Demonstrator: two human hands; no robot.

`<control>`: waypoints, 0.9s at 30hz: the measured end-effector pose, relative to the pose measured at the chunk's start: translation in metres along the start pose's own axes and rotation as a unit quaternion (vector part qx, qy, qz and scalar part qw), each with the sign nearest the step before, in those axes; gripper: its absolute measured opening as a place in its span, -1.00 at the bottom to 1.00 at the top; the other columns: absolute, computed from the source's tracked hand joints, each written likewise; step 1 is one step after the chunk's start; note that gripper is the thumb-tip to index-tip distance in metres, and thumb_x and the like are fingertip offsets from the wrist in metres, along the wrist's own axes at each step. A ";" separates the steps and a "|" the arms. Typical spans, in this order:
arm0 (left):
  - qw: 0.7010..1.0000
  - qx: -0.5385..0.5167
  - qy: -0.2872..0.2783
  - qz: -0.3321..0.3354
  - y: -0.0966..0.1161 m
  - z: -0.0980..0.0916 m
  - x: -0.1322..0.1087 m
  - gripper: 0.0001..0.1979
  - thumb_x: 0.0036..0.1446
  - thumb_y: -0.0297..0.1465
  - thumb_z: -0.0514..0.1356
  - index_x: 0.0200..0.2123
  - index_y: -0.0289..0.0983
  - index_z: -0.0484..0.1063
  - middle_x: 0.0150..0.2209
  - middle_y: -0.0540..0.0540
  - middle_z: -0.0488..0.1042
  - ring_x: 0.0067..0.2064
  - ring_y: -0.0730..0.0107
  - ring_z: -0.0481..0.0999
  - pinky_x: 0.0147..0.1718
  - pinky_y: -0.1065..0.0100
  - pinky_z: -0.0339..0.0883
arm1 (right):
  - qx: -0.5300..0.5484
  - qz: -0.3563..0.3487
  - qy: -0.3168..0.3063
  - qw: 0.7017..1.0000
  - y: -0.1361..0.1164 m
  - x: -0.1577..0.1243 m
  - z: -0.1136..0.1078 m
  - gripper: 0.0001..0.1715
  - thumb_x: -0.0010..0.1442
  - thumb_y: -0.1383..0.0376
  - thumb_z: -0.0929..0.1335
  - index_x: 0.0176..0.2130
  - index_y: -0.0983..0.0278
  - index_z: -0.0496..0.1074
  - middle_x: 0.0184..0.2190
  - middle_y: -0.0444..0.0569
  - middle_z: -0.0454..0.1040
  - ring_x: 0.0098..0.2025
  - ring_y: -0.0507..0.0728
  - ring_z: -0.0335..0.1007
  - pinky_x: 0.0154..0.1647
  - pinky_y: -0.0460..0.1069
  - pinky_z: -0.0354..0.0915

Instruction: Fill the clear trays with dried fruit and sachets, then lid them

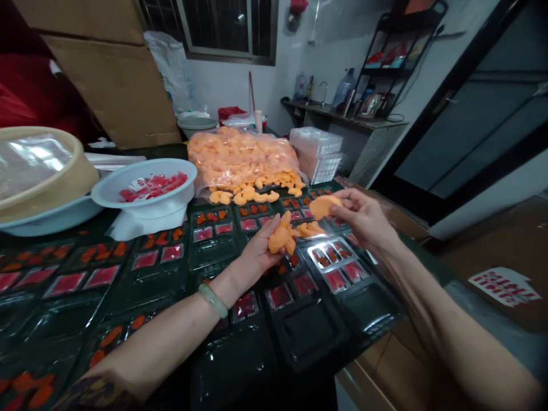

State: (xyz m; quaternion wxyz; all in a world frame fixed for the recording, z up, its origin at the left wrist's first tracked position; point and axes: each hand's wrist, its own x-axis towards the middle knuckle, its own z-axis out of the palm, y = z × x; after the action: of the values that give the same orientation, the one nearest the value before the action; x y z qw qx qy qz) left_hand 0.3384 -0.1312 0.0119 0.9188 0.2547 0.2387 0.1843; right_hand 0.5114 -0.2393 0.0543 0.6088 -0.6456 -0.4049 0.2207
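Observation:
My left hand [259,251] is closed around a small bunch of orange slices [280,237], held above the black compartment trays [299,325]. A green bangle sits on that wrist. My right hand [363,220] pinches a single orange slice [323,205] just right of the bunch. Below both hands, tray compartments hold red sachets [336,279] and small orange-red pieces. A big clear bag of orange slices [242,157] lies behind, with loose slices [252,194] spilled at its mouth.
A white bowl of red sachets [145,188] stands at the left, beside a tan basin [43,177] lined with plastic. A stack of clear trays [317,151] sits behind the bag. Cardboard boxes [115,80] lean at the back left. The table edge [385,342] runs at the right.

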 end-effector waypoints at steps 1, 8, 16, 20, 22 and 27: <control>1.000 0.009 0.004 -0.002 0.001 -0.001 0.001 -0.69 0.07 -0.27 0.19 -0.16 -0.34 0.34 -0.43 -0.17 0.49 -0.52 0.37 0.50 -0.78 0.57 0.17 | -0.057 -0.019 0.032 0.998 0.009 0.011 -0.017 -0.65 -0.17 0.23 0.43 -0.36 0.25 0.26 -0.59 -0.19 0.32 -0.59 -0.01 0.21 -0.60 -0.11 0.13; 1.000 0.014 0.026 -0.006 0.006 0.002 -0.001 -0.69 0.12 -0.35 0.14 -0.08 -0.33 0.25 -0.42 -0.17 0.46 -0.53 0.35 0.50 -0.81 0.58 0.16 | -0.547 -0.038 0.044 0.835 0.093 0.058 -0.071 -0.90 0.00 0.37 0.29 -0.36 0.29 0.32 -0.39 -0.03 0.43 -0.37 0.10 0.33 -0.38 -0.06 0.15; 0.999 0.010 -0.020 0.038 -0.001 0.010 0.009 -0.59 -0.05 -0.45 0.23 -0.09 -0.17 0.25 -0.31 -0.08 0.45 -0.51 0.28 0.52 -0.80 0.54 0.17 | -0.561 -0.046 -0.050 0.825 0.073 0.045 -0.036 -0.67 0.18 0.16 0.21 -0.44 0.28 0.42 -0.25 0.07 0.47 -0.14 0.22 0.32 -0.14 0.08 0.14; 0.988 0.091 -0.071 0.101 -0.012 0.014 0.010 -0.56 -0.15 -0.53 0.30 -0.13 -0.25 0.34 -0.26 -0.10 0.48 -0.41 0.35 0.53 -0.49 0.39 0.40 | -0.286 -0.050 -0.085 0.953 0.023 0.015 0.000 -0.59 0.22 0.06 0.14 -0.31 0.28 0.37 -0.48 -0.07 0.41 -0.41 0.08 0.33 -0.38 -0.05 0.21; 0.976 0.145 -0.095 0.134 -0.016 0.018 0.009 -0.55 -0.19 -0.56 0.32 -0.14 -0.29 0.40 -0.26 -0.10 0.48 -0.39 0.40 0.52 -0.40 0.42 0.39 | -0.141 -0.015 -0.129 0.981 0.006 0.000 0.017 -0.63 0.11 0.02 0.27 -0.33 0.28 0.34 -0.59 -0.15 0.34 -0.54 0.04 0.26 -0.53 -0.09 0.17; 0.976 0.150 -0.108 0.113 -0.016 0.025 0.008 -0.36 -0.21 -0.57 0.33 0.02 -0.18 0.31 -0.25 -0.07 0.49 -0.39 0.40 0.52 -0.40 0.43 0.36 | 0.040 0.052 -0.104 0.992 -0.005 -0.009 0.018 -0.67 -0.12 0.12 0.43 -0.45 0.29 0.32 -0.62 -0.20 0.34 -0.63 -0.05 0.19 -0.63 -0.13 0.13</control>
State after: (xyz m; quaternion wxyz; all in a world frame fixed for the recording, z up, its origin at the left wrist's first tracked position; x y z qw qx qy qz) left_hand 0.3616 -0.1503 0.0190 0.8637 0.4332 0.1327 0.2209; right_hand 0.4907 -0.2362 0.0548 0.5767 -0.6144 -0.4224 0.3338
